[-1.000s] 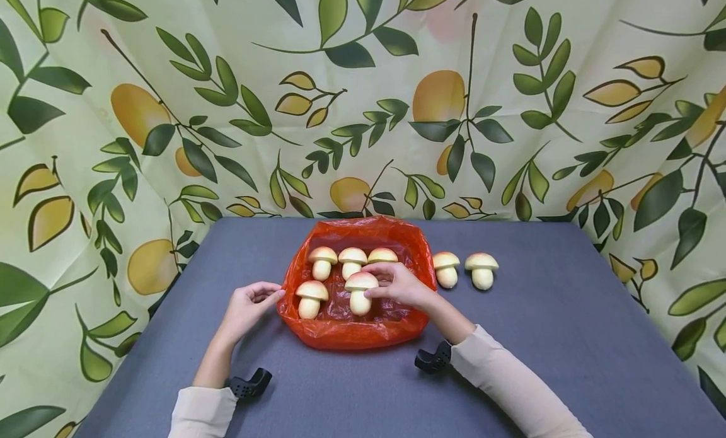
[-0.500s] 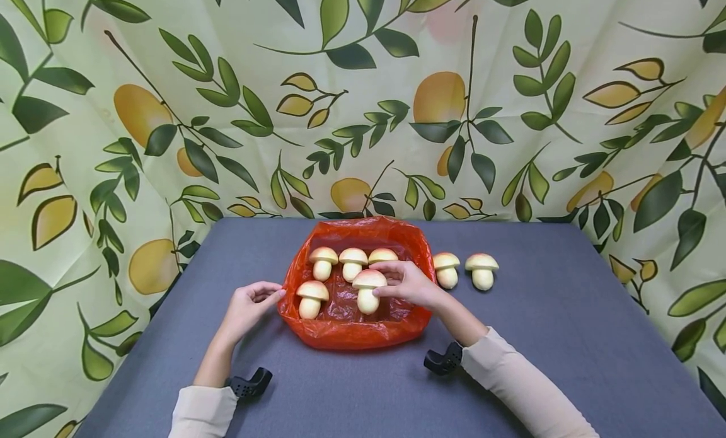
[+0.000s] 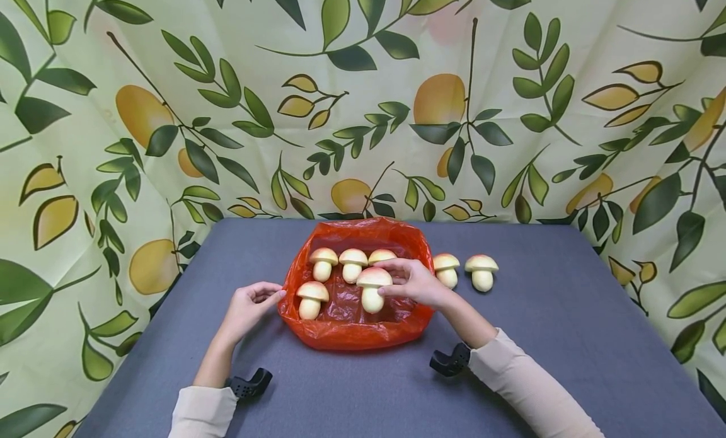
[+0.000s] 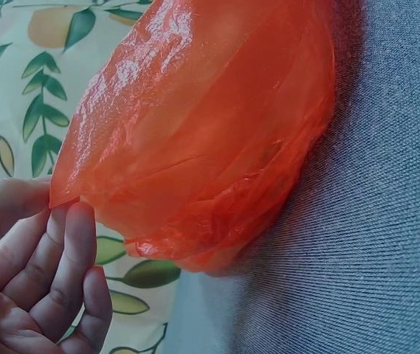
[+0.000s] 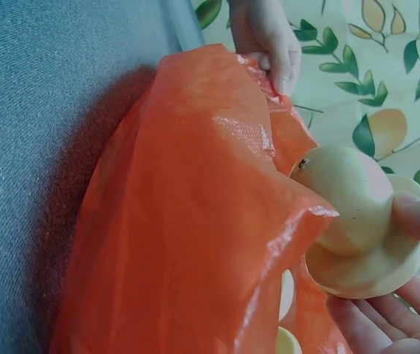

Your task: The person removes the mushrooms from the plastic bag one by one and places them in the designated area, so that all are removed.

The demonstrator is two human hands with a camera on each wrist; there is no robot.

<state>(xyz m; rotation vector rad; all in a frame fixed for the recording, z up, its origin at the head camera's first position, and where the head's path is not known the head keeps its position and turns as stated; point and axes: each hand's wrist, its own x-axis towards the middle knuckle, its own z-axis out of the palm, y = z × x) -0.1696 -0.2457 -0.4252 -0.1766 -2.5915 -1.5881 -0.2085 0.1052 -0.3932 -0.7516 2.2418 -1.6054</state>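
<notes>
and here's the grey worktop (image 3: 351, 394), red bag (image 3: 354, 336) gaping on it; left hand (image 3: 248, 309) at the bag's left, nearly closed, thumb and fingertip nipping it; right hand (image 3: 414, 284) nearer the action, part-closed round a mushroom (image 3: 372, 293) just left of its palm, over the bag, stem downward!
</notes>
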